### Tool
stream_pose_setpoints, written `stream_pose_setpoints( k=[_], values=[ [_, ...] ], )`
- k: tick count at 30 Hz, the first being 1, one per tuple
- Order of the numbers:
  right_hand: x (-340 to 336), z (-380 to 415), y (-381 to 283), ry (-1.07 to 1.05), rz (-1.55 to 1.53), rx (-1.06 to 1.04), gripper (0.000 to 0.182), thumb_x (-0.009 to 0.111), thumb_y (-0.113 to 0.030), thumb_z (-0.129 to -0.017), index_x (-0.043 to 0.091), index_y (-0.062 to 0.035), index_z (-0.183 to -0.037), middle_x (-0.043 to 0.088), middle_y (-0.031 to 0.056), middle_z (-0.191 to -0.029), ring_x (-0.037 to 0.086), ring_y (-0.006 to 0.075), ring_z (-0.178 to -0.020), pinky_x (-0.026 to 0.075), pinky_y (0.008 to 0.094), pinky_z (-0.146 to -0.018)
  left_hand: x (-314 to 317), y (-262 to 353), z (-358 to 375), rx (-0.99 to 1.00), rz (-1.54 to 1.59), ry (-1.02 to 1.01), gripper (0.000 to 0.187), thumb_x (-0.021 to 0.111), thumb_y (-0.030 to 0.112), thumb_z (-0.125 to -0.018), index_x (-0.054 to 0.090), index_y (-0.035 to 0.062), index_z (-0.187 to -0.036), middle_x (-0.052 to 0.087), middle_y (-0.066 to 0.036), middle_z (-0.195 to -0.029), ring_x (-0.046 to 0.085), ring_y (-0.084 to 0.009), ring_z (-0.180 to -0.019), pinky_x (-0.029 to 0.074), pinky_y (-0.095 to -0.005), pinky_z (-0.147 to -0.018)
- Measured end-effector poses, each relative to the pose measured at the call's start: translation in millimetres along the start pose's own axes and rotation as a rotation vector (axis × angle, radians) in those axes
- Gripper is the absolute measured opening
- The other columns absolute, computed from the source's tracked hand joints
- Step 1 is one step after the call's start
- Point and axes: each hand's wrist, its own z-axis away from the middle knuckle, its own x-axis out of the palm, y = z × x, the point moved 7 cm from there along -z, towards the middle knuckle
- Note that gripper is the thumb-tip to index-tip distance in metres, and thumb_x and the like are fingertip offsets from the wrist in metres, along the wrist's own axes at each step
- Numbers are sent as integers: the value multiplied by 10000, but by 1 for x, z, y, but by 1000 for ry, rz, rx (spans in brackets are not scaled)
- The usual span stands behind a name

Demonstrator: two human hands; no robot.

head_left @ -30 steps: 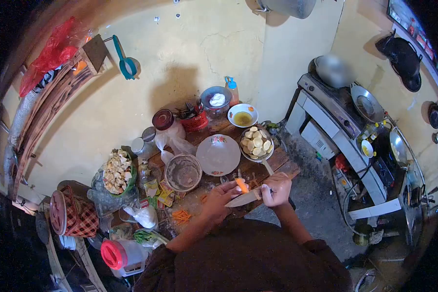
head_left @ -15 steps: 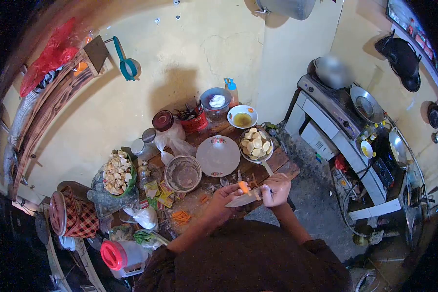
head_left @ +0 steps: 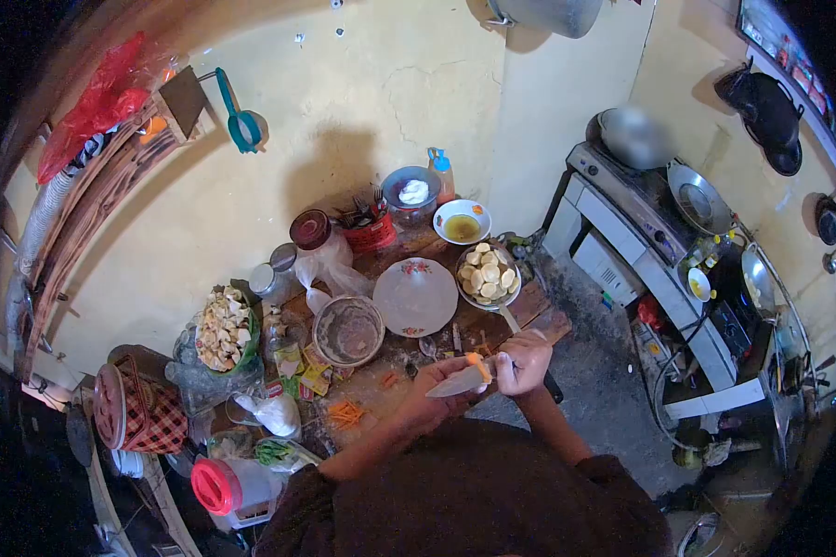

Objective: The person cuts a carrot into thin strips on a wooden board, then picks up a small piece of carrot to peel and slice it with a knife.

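Near the table's front edge my left hand [head_left: 429, 395] is closed round a piece of carrot [head_left: 476, 362], whose orange end sticks up between the hands. My right hand [head_left: 524, 363] is wrapped round the handle of a knife [head_left: 455, 383]; its blade lies against the carrot and points left. Beyond the hands stands a white plate with red flowers [head_left: 416, 297]. A strainer of pale slices [head_left: 489, 276] is at its right. Orange carrot strips [head_left: 346, 414] lie on the table to the left of my left hand.
A floury bowl [head_left: 348, 331], jars, seasoning packets [head_left: 304, 371] and a white plastic bag [head_left: 277, 412] crowd the left side. Behind are a red cutlery basket [head_left: 370, 232] and a bowl of yellow liquid [head_left: 463, 223]. A stove [head_left: 627, 200] stands at the right.
The knife blade has tilted and shifted slightly left. The carrot end has moved a little right and down, closer to my right hand.
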Motion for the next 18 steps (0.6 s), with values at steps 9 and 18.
stream_pose_setpoints(
  k=[9,18],
  values=[
    [7,2,7,-36,48,15,163,552,-181,-619,540,-85,-487,491,80,-464,495,264,-430,393,362,-463,0,0,0,46,-194,125,330,623,80,-807,510,8,-1108,581,-73,-1044,556,-136,-931,474,-289,-820],
    [9,5,26,15,115,200,234,548,-203,-715,595,-67,-530,516,129,-474,525,298,-435,419,389,-459,8,-13,-2,-204,145,72,293,505,69,-873,488,0,-1157,558,-100,-1088,580,-192,-939,493,-297,-833]
  ],
)
